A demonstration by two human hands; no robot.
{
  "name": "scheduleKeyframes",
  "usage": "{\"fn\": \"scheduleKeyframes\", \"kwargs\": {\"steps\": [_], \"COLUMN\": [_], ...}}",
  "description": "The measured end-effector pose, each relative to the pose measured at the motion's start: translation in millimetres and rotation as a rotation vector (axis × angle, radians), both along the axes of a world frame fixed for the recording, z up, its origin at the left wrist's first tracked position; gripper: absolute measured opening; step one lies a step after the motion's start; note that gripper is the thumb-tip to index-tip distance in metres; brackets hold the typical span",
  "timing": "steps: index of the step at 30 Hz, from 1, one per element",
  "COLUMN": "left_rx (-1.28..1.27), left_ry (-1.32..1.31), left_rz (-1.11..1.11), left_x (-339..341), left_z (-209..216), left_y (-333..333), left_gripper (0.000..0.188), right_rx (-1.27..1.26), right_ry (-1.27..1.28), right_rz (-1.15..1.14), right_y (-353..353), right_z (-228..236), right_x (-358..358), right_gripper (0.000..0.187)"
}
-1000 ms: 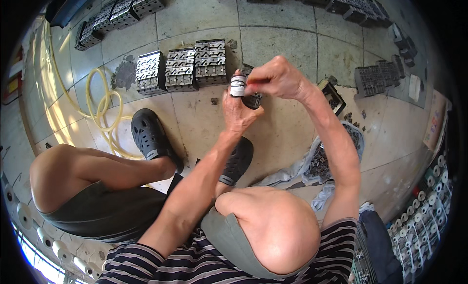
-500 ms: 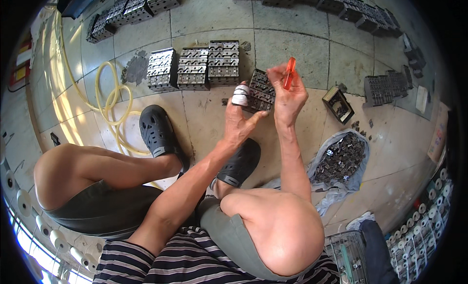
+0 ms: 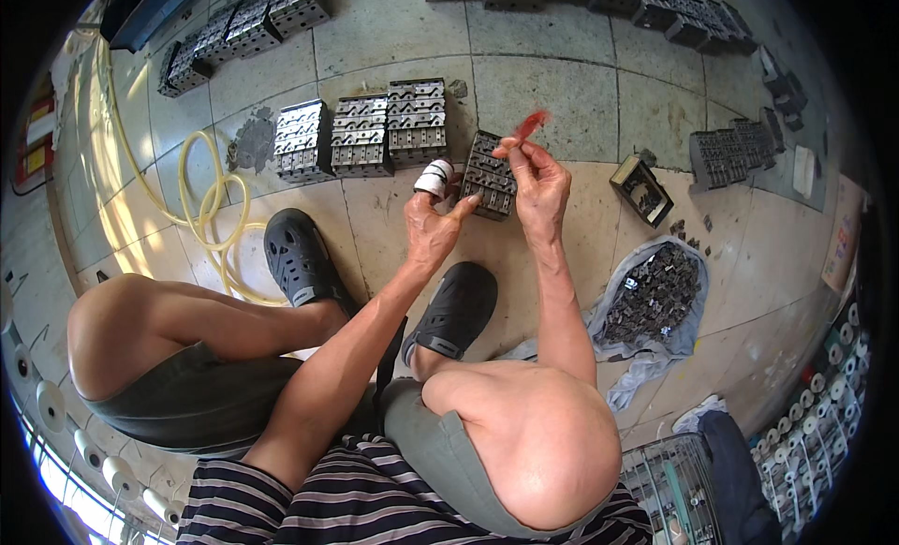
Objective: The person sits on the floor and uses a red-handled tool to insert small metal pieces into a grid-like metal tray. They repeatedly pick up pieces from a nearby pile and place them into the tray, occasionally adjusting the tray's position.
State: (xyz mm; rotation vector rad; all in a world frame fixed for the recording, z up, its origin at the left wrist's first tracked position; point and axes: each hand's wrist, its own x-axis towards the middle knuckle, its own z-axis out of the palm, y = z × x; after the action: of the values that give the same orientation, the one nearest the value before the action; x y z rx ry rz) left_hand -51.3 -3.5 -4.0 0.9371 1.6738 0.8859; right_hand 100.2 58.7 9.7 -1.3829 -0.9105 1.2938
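Note:
Between my feet and the row of blocks, a dark metal block (image 3: pixel 489 182) with rows of holes and slots is tilted up off the floor. My left hand (image 3: pixel 434 228) grips it from its left side, the thumb along the near edge; white wrapping covers one finger. At the block's right edge, my right hand (image 3: pixel 543 191) is closed on a small red tool (image 3: pixel 532 125) that sticks up past the fingers. Motion blurs the tool, so its exact kind and its tip cannot be made out.
Similar metal blocks (image 3: pixel 361 138) stand just beyond my left hand, with more rows further off. At right are a small open box (image 3: pixel 642 191) and a cloth bag (image 3: pixel 698 322) full of small dark metal pieces (image 3: pixel 651 287). A yellow hose (image 3: pixel 218 184) coils at left.
The block has come up and shows more of its face. My right hand has moved a little left, its fingers now at the block, and the red tool has tilted. The view has shifted slightly.

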Motion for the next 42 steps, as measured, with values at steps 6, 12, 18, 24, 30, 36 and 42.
{"fn": "scheduleKeyframes", "kwargs": {"steps": [6, 12, 18, 24, 30, 36, 42], "left_rx": [-0.018, -0.012, -0.002, 0.203, 0.335, 0.238, 0.225], "left_ry": [0.010, 0.007, 0.063, 0.184, 0.203, 0.164, 0.193], "left_rz": [-0.074, -0.099, -0.118, -0.177, -0.230, -0.360, -0.502], "left_x": [-6, -6, -7, -9, -8, -6, -5], "left_z": [3, 0, -3, 6, 15, 15, 7], "left_y": [4, 5, 4, 12, 39, 65, 78], "left_gripper": [0.053, 0.052, 0.054, 0.054, 0.041, 0.027, 0.037], "right_rx": [0.063, 0.115, 0.171, 0.074, -0.008, 0.030, 0.053], "right_ry": [-0.087, -0.254, -0.332, -0.252, -0.086, -0.025, -0.094], "right_rz": [-0.136, -0.140, -0.049, 0.152, -0.025, -0.041, -0.031], "right_y": [-1, 1, 1, 4, 0, 0, -2], "right_z": [-1, -13, -7, 6, -1, 2, 11], "right_x": [6, 14, 15, 16, 8, 5, 5], "right_gripper": [0.013, 0.013, 0.009, 0.008, 0.017, 0.014, 0.014]}}
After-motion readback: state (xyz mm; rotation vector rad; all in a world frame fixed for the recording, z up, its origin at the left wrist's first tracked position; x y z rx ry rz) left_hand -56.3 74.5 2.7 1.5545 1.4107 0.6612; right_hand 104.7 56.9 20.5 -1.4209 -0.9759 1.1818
